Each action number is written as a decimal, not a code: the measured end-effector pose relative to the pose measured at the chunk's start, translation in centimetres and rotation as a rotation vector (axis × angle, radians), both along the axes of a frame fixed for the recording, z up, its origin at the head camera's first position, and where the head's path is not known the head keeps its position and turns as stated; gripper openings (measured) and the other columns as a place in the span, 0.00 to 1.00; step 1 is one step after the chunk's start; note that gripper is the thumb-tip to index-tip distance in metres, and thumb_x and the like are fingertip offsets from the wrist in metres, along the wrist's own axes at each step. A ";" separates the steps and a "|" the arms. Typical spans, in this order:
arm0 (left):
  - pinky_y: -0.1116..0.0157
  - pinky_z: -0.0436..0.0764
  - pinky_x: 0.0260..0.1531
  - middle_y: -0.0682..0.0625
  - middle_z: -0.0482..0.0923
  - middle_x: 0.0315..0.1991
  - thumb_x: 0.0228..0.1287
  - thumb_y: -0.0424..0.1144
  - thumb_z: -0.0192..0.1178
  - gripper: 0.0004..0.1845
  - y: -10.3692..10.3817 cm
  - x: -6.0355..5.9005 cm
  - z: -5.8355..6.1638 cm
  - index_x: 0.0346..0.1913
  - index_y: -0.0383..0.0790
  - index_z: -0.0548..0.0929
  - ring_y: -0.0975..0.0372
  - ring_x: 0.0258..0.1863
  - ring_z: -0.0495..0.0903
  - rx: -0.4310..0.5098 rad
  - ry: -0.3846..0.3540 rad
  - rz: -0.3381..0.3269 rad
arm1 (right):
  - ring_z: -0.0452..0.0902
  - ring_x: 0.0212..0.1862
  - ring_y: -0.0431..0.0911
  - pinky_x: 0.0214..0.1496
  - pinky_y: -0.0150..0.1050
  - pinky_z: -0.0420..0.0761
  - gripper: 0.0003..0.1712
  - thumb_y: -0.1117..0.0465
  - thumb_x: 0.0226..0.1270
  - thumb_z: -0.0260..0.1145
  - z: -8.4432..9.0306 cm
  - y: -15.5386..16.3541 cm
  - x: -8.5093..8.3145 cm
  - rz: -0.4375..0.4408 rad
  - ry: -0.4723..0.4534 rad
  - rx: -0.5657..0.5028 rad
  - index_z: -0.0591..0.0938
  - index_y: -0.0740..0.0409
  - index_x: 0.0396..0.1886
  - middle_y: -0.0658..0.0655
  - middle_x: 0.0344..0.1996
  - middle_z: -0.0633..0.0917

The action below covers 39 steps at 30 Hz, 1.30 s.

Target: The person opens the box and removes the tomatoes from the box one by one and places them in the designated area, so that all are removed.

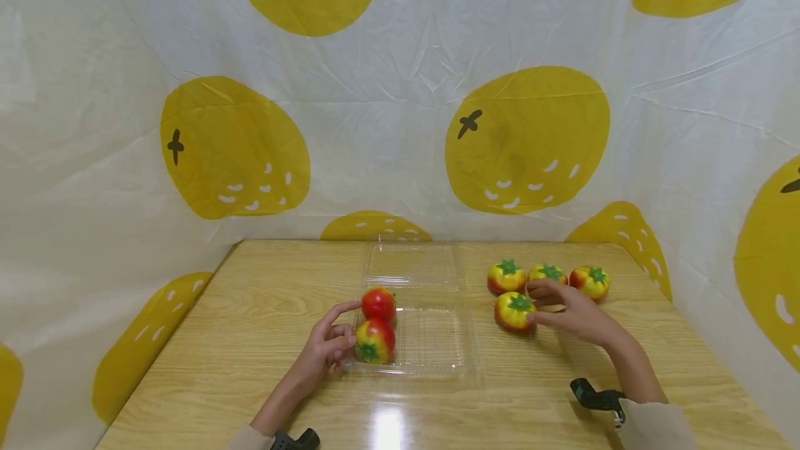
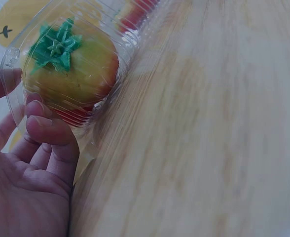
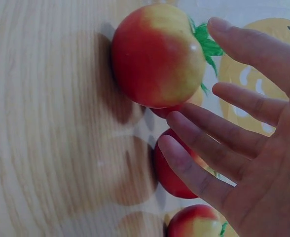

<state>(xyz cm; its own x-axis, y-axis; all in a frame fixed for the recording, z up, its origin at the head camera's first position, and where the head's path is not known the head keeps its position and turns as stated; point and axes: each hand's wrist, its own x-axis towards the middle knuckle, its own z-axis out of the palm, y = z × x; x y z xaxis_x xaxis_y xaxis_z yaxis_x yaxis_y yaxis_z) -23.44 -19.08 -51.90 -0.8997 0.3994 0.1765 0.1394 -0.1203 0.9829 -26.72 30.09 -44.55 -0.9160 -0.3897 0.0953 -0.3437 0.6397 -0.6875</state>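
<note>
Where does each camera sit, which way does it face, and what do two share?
Head: worn on the head, facing forward and down at the table, clear clamshell and tomatoes; left hand, right hand and sleeves show.
Left wrist: on that wrist, facing a tomato in the clamshell; only the left hand shows.
Right wrist: on that wrist, facing the loose tomatoes; only the right hand shows.
Shared: head and right wrist both show the right hand and loose tomatoes.

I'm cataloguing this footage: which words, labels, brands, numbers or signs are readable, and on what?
None: no readable text shows on the fruits, clear container, table or wrist devices. The dark crosses on the backdrop are printed pattern, not lettering.
</note>
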 end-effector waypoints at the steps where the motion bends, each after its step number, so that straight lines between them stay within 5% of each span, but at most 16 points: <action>1: 0.72 0.67 0.13 0.55 0.69 0.25 0.71 0.29 0.54 0.33 0.0 0.0 0.0 0.77 0.34 0.60 0.57 0.16 0.57 0.003 0.005 -0.003 | 0.81 0.58 0.64 0.54 0.46 0.85 0.35 0.54 0.69 0.72 0.1 0.1 0.0 -0.001 0.003 -0.003 0.73 0.69 0.69 0.69 0.60 0.83; 8: 0.71 0.66 0.12 0.55 0.70 0.25 0.71 0.29 0.53 0.33 -0.1 -0.1 -0.2 0.77 0.32 0.60 0.62 0.16 0.60 0.010 0.016 -0.015 | 0.81 0.58 0.66 0.49 0.35 0.84 0.34 0.53 0.70 0.71 0.8 0.1 0.4 -0.032 0.049 -0.007 0.75 0.69 0.68 0.69 0.58 0.84; 16: 0.71 0.67 0.13 0.55 0.69 0.25 0.72 0.30 0.54 0.33 -0.1 -0.1 -0.2 0.77 0.35 0.61 0.57 0.16 0.58 -0.006 -0.010 -0.002 | 0.81 0.59 0.66 0.53 0.49 0.86 0.35 0.52 0.70 0.71 1.8 -0.5 0.7 -0.052 0.100 0.015 0.74 0.68 0.69 0.70 0.59 0.84; 39: 0.73 0.68 0.15 0.56 0.69 0.26 0.71 0.30 0.54 0.33 -0.1 0.1 -0.1 0.77 0.37 0.61 0.63 0.18 0.62 -0.014 -0.033 0.012 | 0.81 0.60 0.61 0.58 0.54 0.85 0.31 0.52 0.70 0.71 4.5 -4.1 2.3 -0.004 0.176 -0.030 0.76 0.58 0.68 0.64 0.62 0.82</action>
<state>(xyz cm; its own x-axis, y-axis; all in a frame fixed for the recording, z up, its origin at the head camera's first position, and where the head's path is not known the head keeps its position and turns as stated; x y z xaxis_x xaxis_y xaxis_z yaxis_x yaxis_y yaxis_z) -23.31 -19.22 -51.98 -0.9097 0.3906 0.1409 0.1083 -0.1045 0.9886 -24.44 25.99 -40.08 -0.8859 -0.3801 0.2660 -0.4576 0.6213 -0.6361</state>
